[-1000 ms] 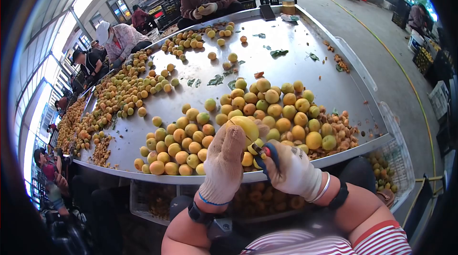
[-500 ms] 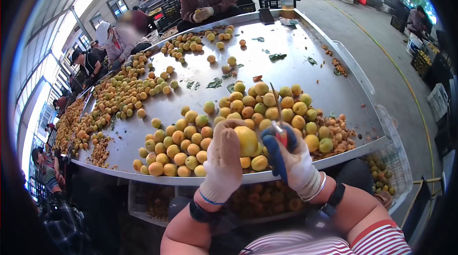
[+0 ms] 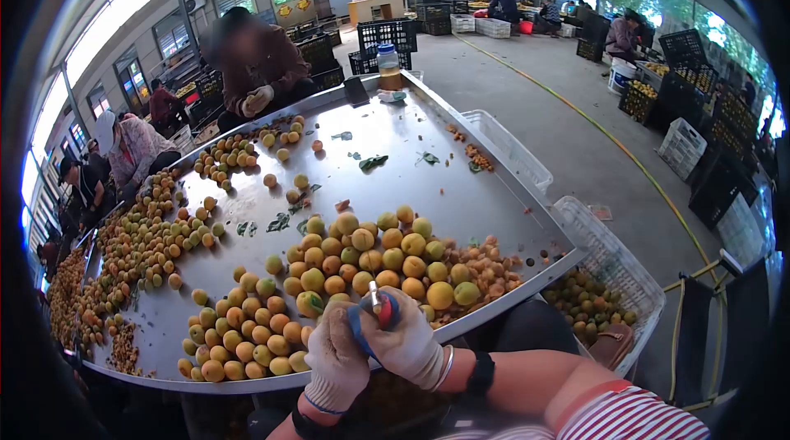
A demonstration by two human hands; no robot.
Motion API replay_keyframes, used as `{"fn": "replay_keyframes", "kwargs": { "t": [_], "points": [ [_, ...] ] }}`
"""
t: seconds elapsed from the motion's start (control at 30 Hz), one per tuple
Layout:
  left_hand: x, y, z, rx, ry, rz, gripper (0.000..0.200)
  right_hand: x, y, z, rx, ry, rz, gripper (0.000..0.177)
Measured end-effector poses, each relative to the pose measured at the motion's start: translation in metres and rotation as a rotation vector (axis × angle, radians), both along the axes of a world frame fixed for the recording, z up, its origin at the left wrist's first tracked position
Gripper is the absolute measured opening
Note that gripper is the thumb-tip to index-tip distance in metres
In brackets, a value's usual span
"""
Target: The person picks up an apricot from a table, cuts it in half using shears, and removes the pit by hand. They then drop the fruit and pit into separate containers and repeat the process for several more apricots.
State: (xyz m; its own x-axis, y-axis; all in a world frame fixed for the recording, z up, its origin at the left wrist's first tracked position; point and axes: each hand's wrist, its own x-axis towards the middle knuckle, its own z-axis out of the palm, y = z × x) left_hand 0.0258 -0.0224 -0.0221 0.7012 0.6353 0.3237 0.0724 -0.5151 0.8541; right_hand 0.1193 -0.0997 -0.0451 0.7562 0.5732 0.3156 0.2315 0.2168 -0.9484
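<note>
My left hand [image 3: 337, 362], in a white glove, is closed beside my right hand, low over the tray's near edge; what it holds is hidden. My right hand [image 3: 409, 343], in a white glove with blue on the fingers, grips a small knife [image 3: 376, 297] with a red handle, its metal part pointing up and away. The two hands touch. Just beyond them, yellow-orange fruits [image 3: 388, 279] are heaped on the metal tray [image 3: 411, 140]. Another group of fruits [image 3: 244, 331] lies to the left, and a pile of brownish fruit pieces [image 3: 485, 269] to the right.
Crates of fruit [image 3: 588, 308] stand below the tray's right edge. A jar [image 3: 388, 67] and a dark flat object [image 3: 356, 92] are at the far corner. A person [image 3: 259, 70] sits across the tray; others work at left and far back. A yellow hose [image 3: 576, 107] crosses the floor.
The view has swung right. My hands have come together, and the yellow fruit that showed in my left hand is now out of sight. The knife stays in my right hand.
</note>
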Motion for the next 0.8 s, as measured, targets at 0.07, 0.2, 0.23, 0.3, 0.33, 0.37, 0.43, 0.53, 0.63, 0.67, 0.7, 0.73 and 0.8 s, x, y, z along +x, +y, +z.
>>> {"fn": "replay_keyframes", "kwargs": {
  "t": [0.07, 0.2, 0.23, 0.3, 0.33, 0.37, 0.43, 0.53, 0.63, 0.67, 0.7, 0.73, 0.8],
  "points": [
    [-0.001, 0.003, -0.006, -0.128, 0.028, -0.009, 0.048, 0.0, 0.0, -0.002, -0.021, -0.066, -0.002, 0.015],
    [-0.007, 0.009, -0.025, -0.535, -0.036, -0.085, 0.04, 0.001, -0.002, -0.003, -0.082, -0.156, 0.001, 0.013],
    [-0.008, 0.009, -0.024, -0.585, -0.033, -0.119, 0.035, 0.001, -0.003, -0.003, -0.053, -0.191, 0.013, 0.013],
    [-0.01, 0.008, -0.009, -0.376, 0.118, -0.134, 0.03, 0.001, -0.005, -0.002, -0.027, -0.227, 0.022, 0.012],
    [-0.011, 0.007, 0.0, -0.163, 0.267, -0.142, 0.026, 0.0, -0.006, 0.0, -0.023, -0.251, 0.022, 0.012],
    [-0.01, 0.007, 0.004, -0.164, 0.266, -0.143, 0.026, 0.0, -0.006, 0.002, -0.018, -0.276, 0.023, 0.011],
    [-0.01, 0.006, 0.007, 0.003, 0.362, -0.15, 0.021, 0.0, -0.006, 0.002, -0.013, -0.278, 0.022, 0.011],
    [-0.006, 0.014, -0.032, 0.595, 0.027, 0.032, 0.02, -0.001, -0.004, -0.007, -0.024, -0.233, 0.0, 0.014],
    [-0.004, 0.004, -0.01, -0.071, -0.014, -0.003, 0.026, -0.009, 0.002, -0.001, 0.026, -0.06, -0.047, 0.017],
    [-0.005, 0.0, -0.003, -0.075, -0.015, -0.011, 0.026, -0.012, 0.004, 0.001, 0.089, 0.063, -0.064, 0.017],
    [-0.005, -0.004, 0.003, 0.013, -0.02, 0.037, 0.03, -0.014, 0.008, -0.002, 0.086, 0.062, -0.075, 0.017],
    [0.0, -0.008, 0.005, 0.1, -0.03, 0.072, 0.034, -0.016, 0.011, -0.009, 0.093, 0.199, -0.002, 0.018],
    [0.002, -0.005, -0.016, -0.036, -0.095, 0.049, 0.041, -0.012, 0.008, -0.012, 0.117, 0.23, 0.01, 0.019]
  ]
}}
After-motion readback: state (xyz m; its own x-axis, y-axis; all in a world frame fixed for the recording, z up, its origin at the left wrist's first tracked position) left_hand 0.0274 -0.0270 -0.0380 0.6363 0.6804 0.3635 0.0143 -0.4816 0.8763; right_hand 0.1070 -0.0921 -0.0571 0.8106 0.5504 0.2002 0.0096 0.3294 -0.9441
